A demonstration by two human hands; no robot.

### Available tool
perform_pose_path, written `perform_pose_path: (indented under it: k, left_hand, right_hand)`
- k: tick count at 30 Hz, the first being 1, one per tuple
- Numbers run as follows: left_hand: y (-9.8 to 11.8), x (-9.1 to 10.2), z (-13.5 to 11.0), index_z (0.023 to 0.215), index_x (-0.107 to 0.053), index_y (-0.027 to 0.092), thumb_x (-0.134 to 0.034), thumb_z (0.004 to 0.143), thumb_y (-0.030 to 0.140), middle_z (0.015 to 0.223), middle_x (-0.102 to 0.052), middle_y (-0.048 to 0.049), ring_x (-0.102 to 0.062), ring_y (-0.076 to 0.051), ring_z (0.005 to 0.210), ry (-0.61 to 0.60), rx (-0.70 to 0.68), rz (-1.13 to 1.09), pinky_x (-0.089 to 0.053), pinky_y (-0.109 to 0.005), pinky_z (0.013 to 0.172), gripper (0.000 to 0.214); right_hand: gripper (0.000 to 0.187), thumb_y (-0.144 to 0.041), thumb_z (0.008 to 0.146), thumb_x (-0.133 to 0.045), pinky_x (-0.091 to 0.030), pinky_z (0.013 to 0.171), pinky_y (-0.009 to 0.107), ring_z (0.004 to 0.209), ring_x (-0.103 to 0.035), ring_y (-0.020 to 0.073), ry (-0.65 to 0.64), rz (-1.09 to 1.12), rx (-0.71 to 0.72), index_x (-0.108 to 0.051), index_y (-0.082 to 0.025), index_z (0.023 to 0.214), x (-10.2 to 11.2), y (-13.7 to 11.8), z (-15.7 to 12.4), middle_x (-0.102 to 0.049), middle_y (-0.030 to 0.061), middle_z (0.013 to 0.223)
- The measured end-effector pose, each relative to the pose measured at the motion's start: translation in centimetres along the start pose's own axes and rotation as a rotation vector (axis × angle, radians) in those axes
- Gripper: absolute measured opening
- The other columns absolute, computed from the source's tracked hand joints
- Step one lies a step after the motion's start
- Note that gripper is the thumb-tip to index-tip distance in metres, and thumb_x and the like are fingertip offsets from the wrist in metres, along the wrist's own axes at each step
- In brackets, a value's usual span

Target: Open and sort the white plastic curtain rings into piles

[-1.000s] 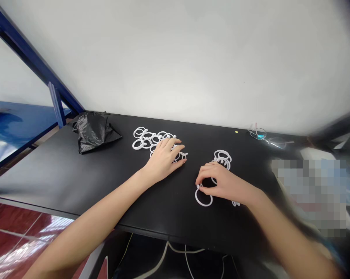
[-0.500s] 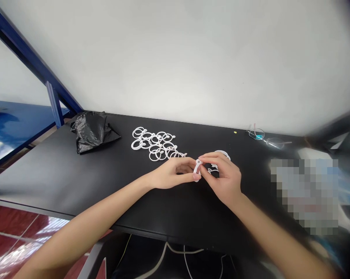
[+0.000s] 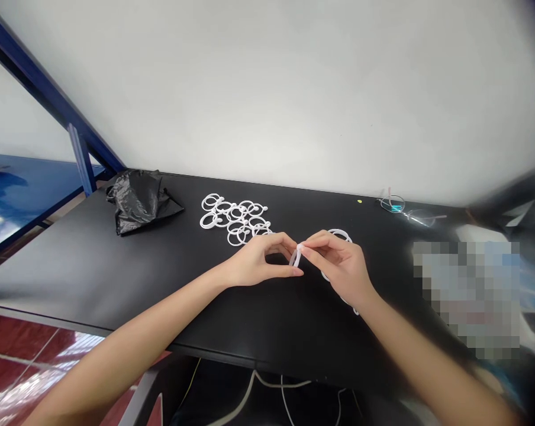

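Note:
A white curtain ring (image 3: 296, 257) is held above the table between my two hands, seen almost edge-on. My left hand (image 3: 252, 260) grips its left side between thumb and fingers. At the ring's top, the thumb and index finger of my right hand (image 3: 345, 265) pinch the small end piece, which they partly hide. Several white curtain rings (image 3: 237, 237) lie overlapping in a pile beyond my left hand. More white rings (image 3: 339, 233) lie behind and beneath my right hand, partly covered by it.
A crumpled black plastic bag (image 3: 141, 204) rests at the left of the black table (image 3: 161, 278). Toward the back right are eyeglasses (image 3: 394, 205) and a tiny yellow bit (image 3: 360, 202). A blurred-out item (image 3: 467, 296) is at right. Cables (image 3: 250, 390) hang below the front edge.
The held ring has turned and its eyelet end no longer faces me. My right hand has shifted slightly, uncovering more of the rings beneath it.

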State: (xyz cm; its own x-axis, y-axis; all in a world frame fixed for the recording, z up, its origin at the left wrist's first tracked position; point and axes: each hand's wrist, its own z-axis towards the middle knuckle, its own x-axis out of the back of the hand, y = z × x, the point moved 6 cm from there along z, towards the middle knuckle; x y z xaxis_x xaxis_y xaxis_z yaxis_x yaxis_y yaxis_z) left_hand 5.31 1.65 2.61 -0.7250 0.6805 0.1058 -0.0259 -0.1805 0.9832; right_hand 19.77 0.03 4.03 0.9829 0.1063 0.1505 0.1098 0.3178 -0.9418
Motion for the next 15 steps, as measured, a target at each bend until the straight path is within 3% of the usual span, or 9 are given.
perform_pose_path:
  k: [5,8,10,15]
  left_hand:
    - [0.1,0.3,-0.1,0.104,-0.062,0.013,-0.076,0.079,0.028,0.093,-0.066,-0.0050,-0.064,-0.017,0.089,0.027,-0.019,0.092,-0.051,-0.034,0.088,0.032]
    - [0.6,1.5,-0.1,0.107,-0.063,0.016,-0.079,0.076,0.029,0.097,-0.065,-0.0050,-0.062,-0.018,0.091,0.131,-0.072,0.300,-0.050,-0.033,0.087,0.037]
    - [0.9,2.5,-0.2,0.111,-0.064,0.018,-0.077,0.077,0.025,0.103,-0.063,-0.0061,-0.061,-0.019,0.096,0.216,-0.106,0.496,-0.049,-0.035,0.089,0.038]
    - [0.4,3.7,-0.2,0.119,-0.061,0.019,-0.067,0.084,0.020,0.110,-0.059,-0.0088,-0.055,-0.024,0.105,0.317,-0.125,0.874,-0.045,-0.045,0.097,0.036]
  right_hand:
    - [0.003,-0.026,0.083,-0.071,-0.054,0.076,0.030,0.079,-0.065,0.0162,-0.045,-0.035,-0.029,-0.072,-0.023,0.083,0.3,0.2,0.3,-0.069,0.0023,0.083]
    - [0.012,-0.029,0.079,-0.075,-0.053,0.075,0.030,0.079,-0.065,0.0164,-0.022,-0.093,-0.074,-0.072,-0.022,0.088,2.0,0.1,0.9,-0.069,0.0026,0.083]
    - [0.015,-0.032,0.077,-0.076,-0.052,0.067,0.028,0.072,-0.064,0.0159,-0.029,-0.157,-0.133,-0.069,-0.020,0.082,3.5,0.1,1.3,-0.068,0.0024,0.077]
    - [0.014,-0.030,0.076,-0.070,-0.045,0.055,0.026,0.057,-0.057,0.0131,-0.412,-0.470,-0.328,-0.069,-0.019,0.084,4.5,1.3,1.1,-0.062,-0.0005,0.066]
